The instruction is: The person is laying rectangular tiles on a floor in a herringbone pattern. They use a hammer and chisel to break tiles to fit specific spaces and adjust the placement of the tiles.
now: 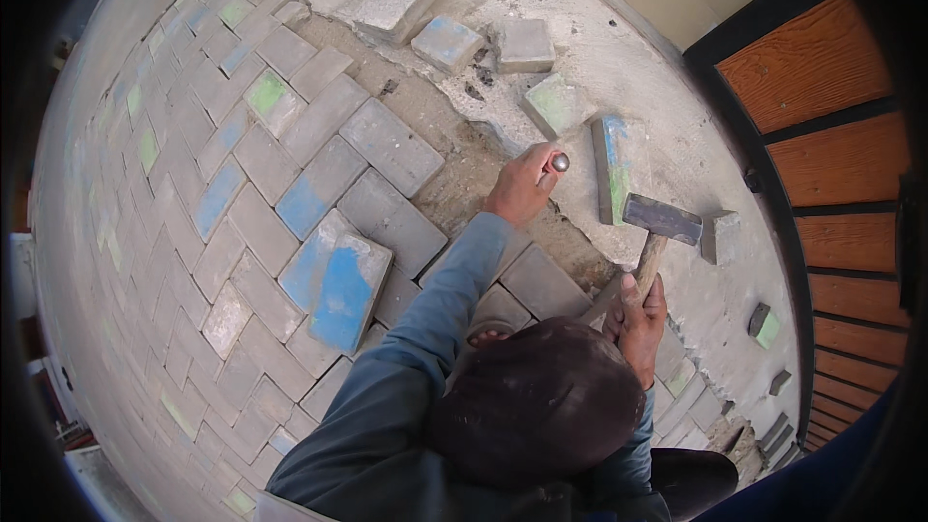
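Note:
My left hand (523,186) is closed around a steel chisel (560,162), of which only the round top shows. It stands at the broken edge of a grey concrete slab (619,68). My right hand (639,324) grips the wooden handle of a club hammer (662,218). The dark hammer head hangs raised, to the right of the chisel and apart from it. A painted paver (611,166) lies on the slab between chisel and hammer head. A blue sleeve covers my left arm.
Grey pavers with blue and green paint patches (242,193) cover the ground at left. One blue paver (343,292) lies loose on top. Several loose blocks (447,42) rest on the slab. A sandy strip (454,169) runs between them. An orange gate with a black frame (831,164) stands at right.

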Demonstrator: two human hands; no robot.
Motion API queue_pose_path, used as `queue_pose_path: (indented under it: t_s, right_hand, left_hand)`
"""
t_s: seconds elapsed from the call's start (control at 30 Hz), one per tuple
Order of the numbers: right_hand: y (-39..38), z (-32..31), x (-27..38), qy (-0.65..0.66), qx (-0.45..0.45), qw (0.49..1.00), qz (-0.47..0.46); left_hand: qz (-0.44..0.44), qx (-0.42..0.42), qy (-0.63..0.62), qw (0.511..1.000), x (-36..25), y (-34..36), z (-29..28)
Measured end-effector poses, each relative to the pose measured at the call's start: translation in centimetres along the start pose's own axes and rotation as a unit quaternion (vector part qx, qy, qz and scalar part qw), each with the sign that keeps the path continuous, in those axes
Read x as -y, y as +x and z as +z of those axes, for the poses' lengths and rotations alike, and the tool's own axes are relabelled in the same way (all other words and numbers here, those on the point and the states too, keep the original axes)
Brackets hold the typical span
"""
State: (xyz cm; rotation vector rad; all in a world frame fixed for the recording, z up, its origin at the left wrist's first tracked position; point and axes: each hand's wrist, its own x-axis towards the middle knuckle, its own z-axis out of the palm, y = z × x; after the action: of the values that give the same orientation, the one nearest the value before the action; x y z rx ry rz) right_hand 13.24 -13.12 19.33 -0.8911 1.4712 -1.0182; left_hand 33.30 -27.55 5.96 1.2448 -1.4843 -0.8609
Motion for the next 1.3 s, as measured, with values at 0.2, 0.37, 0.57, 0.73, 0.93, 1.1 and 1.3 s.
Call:
queue_pose_path:
  t_s: [0.2, 0.37, 0.57, 0.73, 0.93, 1.1, 1.3]
  right_hand:
    - [-0.8, 0.8, 0.9, 0.014, -0.036, 0.999, -0.023]
    - [-0.2, 0.0, -0.4, -0.022, -0.019, 0.998, -0.049]
    - [-0.4, 3.2, 6.3, -0.042, -0.058, 0.979, -0.191]
    - [1.4, 4.3, 9.9, -0.022, -0.07, 0.874, -0.48]
    - [6.1, 0.6, -1.5, -0.439, 0.022, 0.861, -0.254]
    - [4.0, 1.0, 2.1, -0.282, 0.004, 0.949, -0.142]
    - [1.9, 4.0, 13.1, -0.05, -0.114, 0.86, -0.496]
  left_hand:
    - [0.101, -0.098, 0.03, 0.99, -1.3, -3.2, 5.7]
    - [0.093, -0.144, 0.054, 0.984, -1.5, -3.1, 5.7]
    - [0.124, -0.048, 0.033, 0.991, -2.3, -1.0, 5.0]
    - [0.038, -0.086, 0.036, 0.995, -2.5, -1.1, 4.8]
    - [0.007, -0.087, 0.042, 0.995, -3.3, -0.6, 5.7]
    - [0.053, -0.06, 0.058, 0.995, -1.8, -0.1, 6.1]
    - [0.011, -0.035, 0.018, 0.999, -1.3, -0.6, 4.1]
